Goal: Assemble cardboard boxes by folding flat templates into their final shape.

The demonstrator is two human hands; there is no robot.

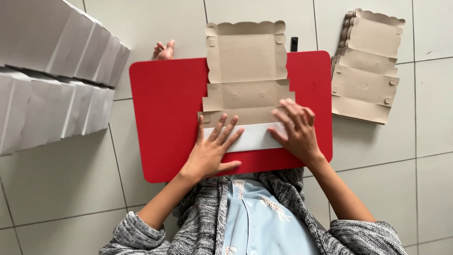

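A flat cardboard box blank (246,71) is pressed down on a red board (165,113) by both hands.

The left hand (212,148) and the right hand (296,130) are laid flat, fingers spread and clamped on nothing, over the folded white flap (257,137) at the blank's near edge. The blank is spread across the middle of the board, which lies on the tiled floor (66,179). A stack of flat blanks (365,71) is seen to the right, folded white boxes (52,80) to the left, toes (164,49) beyond the board.
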